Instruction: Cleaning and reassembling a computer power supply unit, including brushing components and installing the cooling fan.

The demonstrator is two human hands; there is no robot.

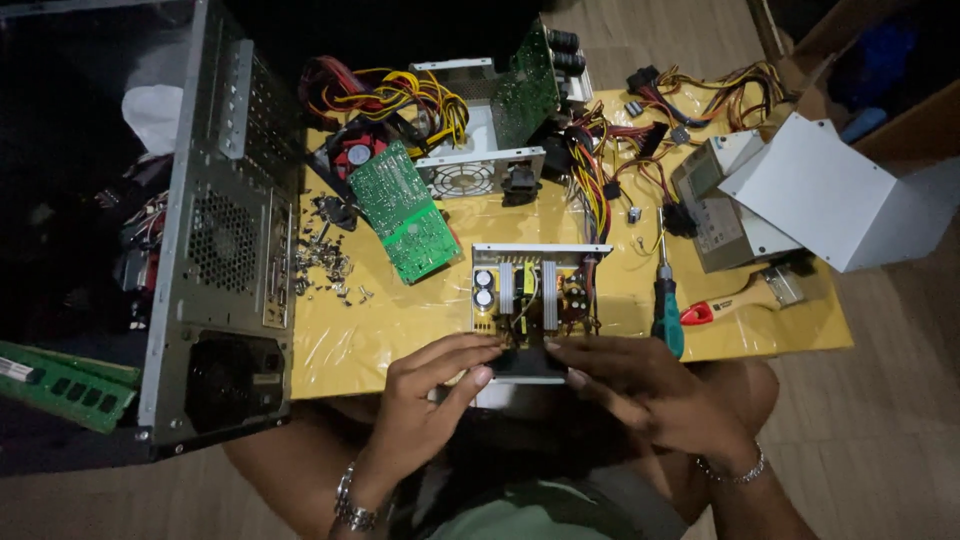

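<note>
Both hands on the near end of an open power supply.

The left hand and right hand pinch the near edge of the supply from 7 and 5 o'clock; its box runs toward 12, equally near both hands. Bare metal walls, finned heatsinks, round capacitors. A green-handled screwdriver lies at 2 o'clock, a green board at 10, on the yellow tabletop.

yellow table | on it: green board; screws; screwdriver; brush; open power supply
</note>
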